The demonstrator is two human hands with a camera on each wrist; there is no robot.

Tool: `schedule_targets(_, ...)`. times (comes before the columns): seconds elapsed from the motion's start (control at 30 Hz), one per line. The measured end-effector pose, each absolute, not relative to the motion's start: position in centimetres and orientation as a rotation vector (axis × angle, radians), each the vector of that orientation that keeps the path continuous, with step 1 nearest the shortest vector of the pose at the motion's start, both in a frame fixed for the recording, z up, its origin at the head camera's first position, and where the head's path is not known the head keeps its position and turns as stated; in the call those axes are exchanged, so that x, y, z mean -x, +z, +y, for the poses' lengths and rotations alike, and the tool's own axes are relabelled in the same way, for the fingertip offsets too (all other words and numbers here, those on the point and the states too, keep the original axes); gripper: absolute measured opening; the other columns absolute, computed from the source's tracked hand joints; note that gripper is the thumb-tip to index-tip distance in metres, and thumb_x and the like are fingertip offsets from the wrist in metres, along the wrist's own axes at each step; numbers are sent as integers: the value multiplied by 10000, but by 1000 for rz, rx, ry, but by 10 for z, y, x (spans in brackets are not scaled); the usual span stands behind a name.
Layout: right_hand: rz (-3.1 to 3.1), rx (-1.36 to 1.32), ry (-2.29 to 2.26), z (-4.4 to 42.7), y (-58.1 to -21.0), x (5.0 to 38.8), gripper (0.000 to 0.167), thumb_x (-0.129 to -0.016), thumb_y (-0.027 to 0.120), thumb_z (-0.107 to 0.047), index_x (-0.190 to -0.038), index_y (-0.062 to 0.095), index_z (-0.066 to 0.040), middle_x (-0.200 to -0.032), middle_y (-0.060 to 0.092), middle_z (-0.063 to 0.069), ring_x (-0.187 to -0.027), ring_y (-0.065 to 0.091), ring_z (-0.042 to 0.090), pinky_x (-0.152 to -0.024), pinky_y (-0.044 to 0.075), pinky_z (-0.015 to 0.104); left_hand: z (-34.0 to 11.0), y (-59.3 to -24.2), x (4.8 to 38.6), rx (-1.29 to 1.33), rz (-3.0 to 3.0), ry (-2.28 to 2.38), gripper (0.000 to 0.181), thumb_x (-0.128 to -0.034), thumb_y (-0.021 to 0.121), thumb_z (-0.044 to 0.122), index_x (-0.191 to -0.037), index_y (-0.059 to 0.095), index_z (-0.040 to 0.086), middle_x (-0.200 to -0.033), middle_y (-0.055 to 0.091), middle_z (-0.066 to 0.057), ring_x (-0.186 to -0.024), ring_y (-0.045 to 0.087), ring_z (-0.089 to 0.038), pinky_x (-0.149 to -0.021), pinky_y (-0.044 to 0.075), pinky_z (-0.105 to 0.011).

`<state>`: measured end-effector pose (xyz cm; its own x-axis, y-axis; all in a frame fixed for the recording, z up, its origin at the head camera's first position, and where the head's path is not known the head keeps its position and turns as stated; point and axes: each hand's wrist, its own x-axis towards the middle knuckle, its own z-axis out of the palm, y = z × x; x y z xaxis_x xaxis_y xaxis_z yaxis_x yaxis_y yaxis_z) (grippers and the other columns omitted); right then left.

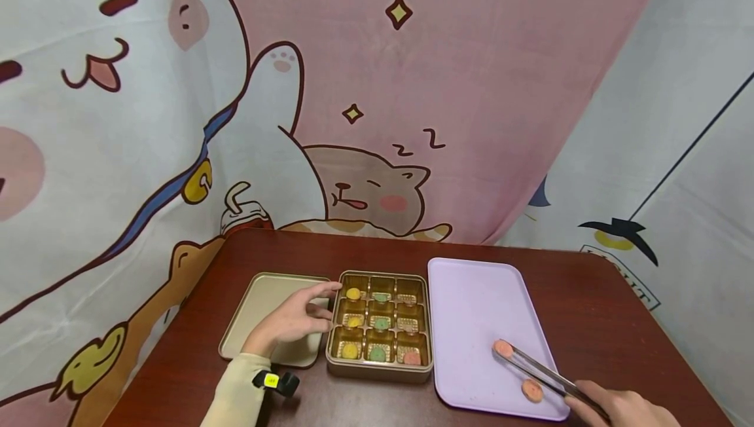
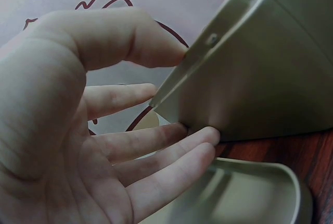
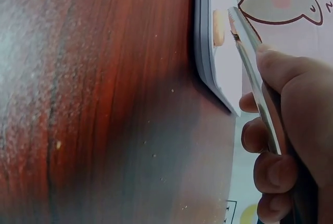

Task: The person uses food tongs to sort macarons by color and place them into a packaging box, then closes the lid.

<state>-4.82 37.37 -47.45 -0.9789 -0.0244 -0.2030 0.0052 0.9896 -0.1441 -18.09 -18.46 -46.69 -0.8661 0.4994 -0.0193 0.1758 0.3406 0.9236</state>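
Note:
The fingertips of my left hand [image 1: 294, 317] touch the side of a gold tin box [image 1: 377, 371], its fingers loosely extended; the left wrist view shows the thumb [image 2: 140, 41] by the rim. Small yellow pieces [image 1: 350, 351] fill the box's left column, green ones [image 1: 377, 353] the middle. A pink piece [image 1: 412, 357] sits front right. My right hand [image 1: 624, 407] grips metal tongs [image 1: 544, 371]. Their tips are at a round pink piece [image 1: 503, 348] over a lilac tray [image 1: 471, 309]; whether they pinch it, I cannot tell. Another pink disc [image 1: 532, 390] lies beneath the tongs.
Left of the box lies its gold lid [image 1: 273, 299], partly behind my left hand. Everything stands on a dark red-brown wooden table [image 1: 612, 322]. A cartoon-printed cloth [image 1: 471, 86] hangs right behind the table's far edge.

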Motion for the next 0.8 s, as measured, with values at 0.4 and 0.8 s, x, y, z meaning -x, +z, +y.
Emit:
schedule_targets(0.4, 2980, 56, -220, 360, -460, 54, 448, -972, 653, -588, -1147, 713, -181, -685, 511, -88, -609, 489, 117, -500, 389, 312, -185, -468, 180, -619, 2319, 1527, 797, -847, 701, -66, -1583, 406, 14, -1505, 467, -346, -1117, 706, -354, -852, 625, -314)
schedule_targets(0.8, 3047, 153, -282, 339, -447, 68, 437, -953, 693, -573, -1099, 734, -163, -754, 598, -91, -649, 505, 97, -546, 417, 281, -185, -467, 180, -611, 2332, 1514, 792, -851, 693, -61, -1585, 405, 18, -1506, 477, -328, -1124, 707, -348, -854, 623, -311)
